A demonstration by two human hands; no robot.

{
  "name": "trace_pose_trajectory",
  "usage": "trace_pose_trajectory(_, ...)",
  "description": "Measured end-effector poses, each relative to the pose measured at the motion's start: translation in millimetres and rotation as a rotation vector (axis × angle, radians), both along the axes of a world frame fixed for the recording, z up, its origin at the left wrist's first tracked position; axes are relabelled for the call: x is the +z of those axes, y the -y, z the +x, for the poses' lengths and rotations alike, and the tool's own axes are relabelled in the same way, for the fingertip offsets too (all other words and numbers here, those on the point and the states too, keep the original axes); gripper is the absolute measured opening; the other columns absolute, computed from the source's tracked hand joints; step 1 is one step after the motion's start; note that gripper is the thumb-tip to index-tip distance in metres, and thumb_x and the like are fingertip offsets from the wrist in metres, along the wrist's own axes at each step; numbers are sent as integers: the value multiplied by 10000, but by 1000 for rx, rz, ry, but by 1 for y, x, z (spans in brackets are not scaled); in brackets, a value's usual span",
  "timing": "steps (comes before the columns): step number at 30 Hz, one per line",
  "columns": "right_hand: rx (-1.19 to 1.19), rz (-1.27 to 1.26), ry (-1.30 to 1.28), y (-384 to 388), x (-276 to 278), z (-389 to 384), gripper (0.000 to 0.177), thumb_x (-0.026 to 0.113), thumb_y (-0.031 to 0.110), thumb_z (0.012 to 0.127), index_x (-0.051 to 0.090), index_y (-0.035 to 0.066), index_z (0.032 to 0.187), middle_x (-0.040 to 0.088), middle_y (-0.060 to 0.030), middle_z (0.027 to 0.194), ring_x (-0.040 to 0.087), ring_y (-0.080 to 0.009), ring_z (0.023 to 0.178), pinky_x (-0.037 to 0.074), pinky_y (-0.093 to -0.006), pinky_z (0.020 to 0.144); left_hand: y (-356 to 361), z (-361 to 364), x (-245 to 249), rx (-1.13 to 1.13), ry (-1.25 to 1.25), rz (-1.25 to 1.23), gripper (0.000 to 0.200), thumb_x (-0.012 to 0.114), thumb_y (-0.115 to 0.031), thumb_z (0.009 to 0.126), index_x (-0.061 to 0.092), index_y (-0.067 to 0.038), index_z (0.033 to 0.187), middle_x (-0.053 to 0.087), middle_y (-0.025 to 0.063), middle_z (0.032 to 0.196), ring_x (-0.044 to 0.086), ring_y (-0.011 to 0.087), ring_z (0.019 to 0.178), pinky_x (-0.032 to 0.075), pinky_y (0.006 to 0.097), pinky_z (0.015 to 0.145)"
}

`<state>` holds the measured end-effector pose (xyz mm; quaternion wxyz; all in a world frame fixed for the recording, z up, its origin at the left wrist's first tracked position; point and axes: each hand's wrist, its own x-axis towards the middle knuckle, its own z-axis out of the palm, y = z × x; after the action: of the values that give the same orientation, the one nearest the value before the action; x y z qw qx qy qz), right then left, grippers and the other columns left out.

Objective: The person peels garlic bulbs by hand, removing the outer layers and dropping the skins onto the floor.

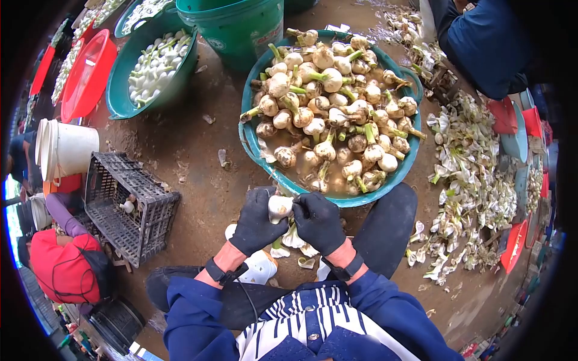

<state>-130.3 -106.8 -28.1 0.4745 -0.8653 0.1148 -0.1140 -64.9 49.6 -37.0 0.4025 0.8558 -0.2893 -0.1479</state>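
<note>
landmark: the big green tub. the bulb is just off its near rim, outside the tub, low and a little left of the tub's middle. it sits between the two gloved hands, closer in to the left hand.

left hand: fingers and thumb closed round the bulb from its left and near side. right hand: fingers curled, tips drawn in against the bulb's right side; cannot tell whether they pinch skin or only press. the bulb looks nearly round, pale with a brownish patch; its long axis is hard to read, the ends being partly covered by gloves.

inside the tub: heaped dirty bulbs with green stem stubs, in muddy water. the near rim runs between these and the hands; the right knee is close by the rim's near right.

below the tub, under the hands: loose peelings on the ground. right of the tub: a broad heap of husks. left: a black crate, tilted. beyond left: a green basin of clean white bulbs. just past the far left rim: a green bucket.
</note>
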Motion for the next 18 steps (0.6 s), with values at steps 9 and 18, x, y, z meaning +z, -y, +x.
trace_pose_trajectory(9, 128, -25, -266, 3, -44, -23, 85, 617, 60, 753, 594, 37, 832, 600, -163, 775, 591, -356, 722, 473, -433, 647, -3, 5, 8, 53, -697, -448, 543, 719, -40, 640, 461, -48, 1117, 569, 76, 1077, 568, 156, 1004, 461, 290, 868)
trace_pose_trajectory(18, 109, 36, -248, 15, -33, -20, 235, 601, 96, 786, 616, 72, 1019, 612, -155, 941, 595, -346, 853, 483, -420, 733, -8, 5, -11, 340, -966, -609, 478, 660, -22, 738, 461, -49, 1171, 571, 87, 1075, 572, 189, 1005, 478, 326, 879)
